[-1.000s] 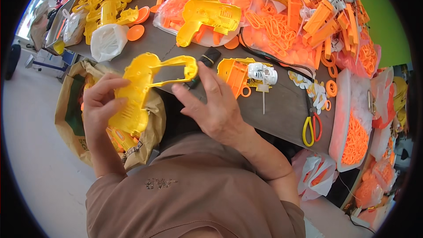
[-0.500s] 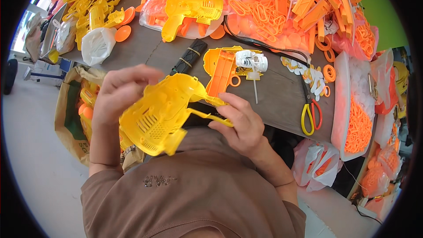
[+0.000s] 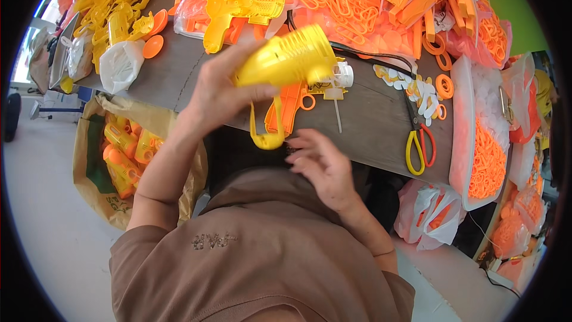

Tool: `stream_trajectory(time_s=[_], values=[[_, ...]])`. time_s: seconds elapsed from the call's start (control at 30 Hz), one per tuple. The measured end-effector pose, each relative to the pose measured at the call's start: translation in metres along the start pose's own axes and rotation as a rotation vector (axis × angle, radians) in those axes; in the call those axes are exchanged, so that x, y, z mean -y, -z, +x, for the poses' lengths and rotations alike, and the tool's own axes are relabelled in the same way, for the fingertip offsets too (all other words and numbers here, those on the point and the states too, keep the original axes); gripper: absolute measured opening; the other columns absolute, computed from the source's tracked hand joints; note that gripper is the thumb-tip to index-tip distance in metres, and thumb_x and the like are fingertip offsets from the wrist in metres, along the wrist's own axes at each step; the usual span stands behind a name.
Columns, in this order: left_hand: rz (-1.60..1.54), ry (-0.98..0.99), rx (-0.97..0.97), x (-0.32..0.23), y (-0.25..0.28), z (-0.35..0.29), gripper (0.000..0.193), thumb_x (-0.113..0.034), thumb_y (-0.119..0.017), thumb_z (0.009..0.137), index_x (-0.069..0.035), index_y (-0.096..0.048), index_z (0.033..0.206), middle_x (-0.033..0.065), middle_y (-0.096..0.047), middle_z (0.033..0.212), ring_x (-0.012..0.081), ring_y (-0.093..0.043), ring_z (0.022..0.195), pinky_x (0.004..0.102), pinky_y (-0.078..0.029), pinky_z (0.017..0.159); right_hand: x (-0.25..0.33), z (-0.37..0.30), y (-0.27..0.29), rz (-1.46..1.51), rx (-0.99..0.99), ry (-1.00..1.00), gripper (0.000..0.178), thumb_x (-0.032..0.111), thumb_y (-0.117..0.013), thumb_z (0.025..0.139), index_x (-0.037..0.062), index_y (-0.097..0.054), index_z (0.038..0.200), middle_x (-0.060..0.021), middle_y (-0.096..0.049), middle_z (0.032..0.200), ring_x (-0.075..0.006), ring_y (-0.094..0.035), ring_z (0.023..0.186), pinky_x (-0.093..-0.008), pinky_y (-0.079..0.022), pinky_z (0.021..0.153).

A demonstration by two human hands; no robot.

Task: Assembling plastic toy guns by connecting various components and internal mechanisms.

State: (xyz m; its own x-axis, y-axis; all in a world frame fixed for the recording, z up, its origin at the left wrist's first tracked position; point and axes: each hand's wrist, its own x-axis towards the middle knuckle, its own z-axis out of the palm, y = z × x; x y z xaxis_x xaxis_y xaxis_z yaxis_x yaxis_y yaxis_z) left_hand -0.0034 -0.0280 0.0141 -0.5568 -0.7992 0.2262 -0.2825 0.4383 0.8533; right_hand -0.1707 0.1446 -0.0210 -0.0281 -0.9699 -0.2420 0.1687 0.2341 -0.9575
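Observation:
My left hand [image 3: 223, 86] grips a yellow plastic toy-gun shell half [image 3: 292, 53], its outer side up and its looped handle hanging toward me. Beneath it on the table lies the other yellow shell half [image 3: 329, 90], mostly covered, with an orange box-shaped part [image 3: 287, 110] and a white mechanism [image 3: 344, 74] in it. A thin pale rod points from the mechanism toward me. Near the table's front edge, just right of the looped handle, my right hand [image 3: 322, 167] is open with nothing in it.
Scissors [image 3: 420, 143] with one yellow and one red handle lie at the right, by a long bin [image 3: 462, 143] of orange rings. Another yellow shell [image 3: 250, 3] rests farther back among bagged orange parts. A brown paper bag [image 3: 89, 161] holding yellow-and-orange pieces stands at lower left.
The held shell has turned from inner side to outer side and moved up and right over the assembly. My left hand has taken hold of it; my right hand has let go.

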Motion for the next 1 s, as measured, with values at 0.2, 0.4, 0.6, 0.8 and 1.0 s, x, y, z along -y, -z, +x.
stream_trajectory(time_s=[0.2,0.4,0.6,0.8,1.0], values=[[-0.448,0.175,-0.094,-0.011,-0.004,0.001,0.057,-0.014,-0.076,0.078,0.005,-0.051,0.126,0.0077,-0.064,0.102,0.0115,-0.06,0.088,0.0241,-0.049,0.077,0.057,0.045,0.05,-0.727,-0.461,0.468,0.01,-0.001,-0.062,0.08,-0.0005,-0.061,0.09,-0.0073,-0.057,0.08,-0.0152,-0.055,0.068,-0.026,-0.045,0.063],[-0.778,0.14,-0.065,-0.002,-0.047,-0.015,0.06,-0.018,-0.071,0.083,0.007,-0.043,0.13,0.0102,-0.059,0.115,0.0133,-0.057,0.101,0.0266,-0.047,0.087,0.075,0.104,0.053,-1.144,-0.138,0.542,0.012,0.009,-0.059,0.081,-0.0013,-0.061,0.087,-0.0142,-0.058,0.083,-0.0291,-0.059,0.076,-0.0357,-0.047,0.067],[-0.722,0.154,-0.042,-0.005,-0.049,-0.015,0.059,-0.019,-0.072,0.083,0.006,-0.045,0.129,0.0099,-0.059,0.113,0.0133,-0.058,0.1,0.0268,-0.047,0.087,0.069,0.12,0.059,-1.391,-0.034,0.479,0.019,0.01,-0.064,0.076,0.0014,-0.059,0.092,-0.0151,-0.061,0.086,-0.0337,-0.061,0.086,-0.0417,-0.049,0.072],[-0.682,0.181,-0.021,-0.001,-0.047,-0.013,0.057,-0.02,-0.072,0.082,0.005,-0.047,0.127,0.0096,-0.061,0.11,0.0134,-0.059,0.097,0.0268,-0.048,0.086,0.066,0.119,0.062,-1.333,0.031,0.831,0.015,0.007,-0.065,0.074,0.0025,-0.058,0.086,-0.014,-0.058,0.078,-0.0298,-0.06,0.078,-0.0381,-0.049,0.067],[-0.687,0.196,-0.048,-0.002,-0.05,-0.012,0.056,-0.021,-0.073,0.081,0.005,-0.049,0.125,0.0096,-0.062,0.108,0.0135,-0.059,0.096,0.0271,-0.048,0.085,0.058,0.111,0.064,-1.465,-0.006,0.943,0.012,0.009,-0.063,0.072,0.0046,-0.058,0.083,-0.0076,-0.053,0.07,-0.0226,-0.055,0.07,-0.0337,-0.047,0.061]])
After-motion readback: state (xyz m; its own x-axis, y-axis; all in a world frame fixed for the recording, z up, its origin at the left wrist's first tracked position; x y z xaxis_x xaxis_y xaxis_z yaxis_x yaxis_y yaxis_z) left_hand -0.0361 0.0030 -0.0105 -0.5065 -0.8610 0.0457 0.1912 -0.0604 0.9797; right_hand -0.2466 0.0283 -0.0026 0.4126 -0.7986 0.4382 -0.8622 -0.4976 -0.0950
